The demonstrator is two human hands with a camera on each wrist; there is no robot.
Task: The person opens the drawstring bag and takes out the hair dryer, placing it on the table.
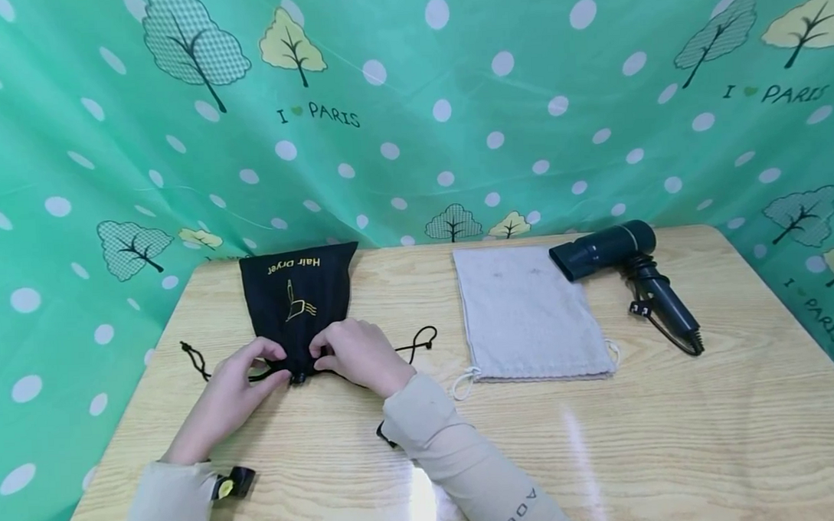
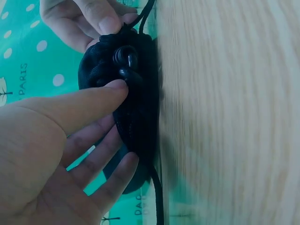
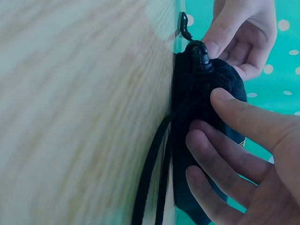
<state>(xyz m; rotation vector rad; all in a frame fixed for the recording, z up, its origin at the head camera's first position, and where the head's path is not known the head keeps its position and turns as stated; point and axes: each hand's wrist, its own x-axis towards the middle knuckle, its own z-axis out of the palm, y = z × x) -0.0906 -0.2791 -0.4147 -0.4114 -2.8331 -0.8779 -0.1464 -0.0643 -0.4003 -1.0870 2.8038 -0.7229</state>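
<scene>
While my left grip [image 1: 237, 383] and right grip [image 1: 361, 354] pinch the mouth of the black pouch [image 1: 299, 295] on the surface's [image 1: 671, 428] left side, I judge the step in hand to be working a dark coiled cord [image 2: 125, 57] at the opening; the next move seems to call for clearing this obstruction from the rim. Off to the right, a hair dryer's [image 1: 610, 248] nozzle overlaps a grey pouch [image 1: 532, 318].

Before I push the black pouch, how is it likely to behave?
The black pouch should flex where its cloth gathers near the opening. It's probably firmer inside: it bulges, and a dark ribbed piece shows at the opening. Its drawstrings might snag, as they trail across the table.
</scene>
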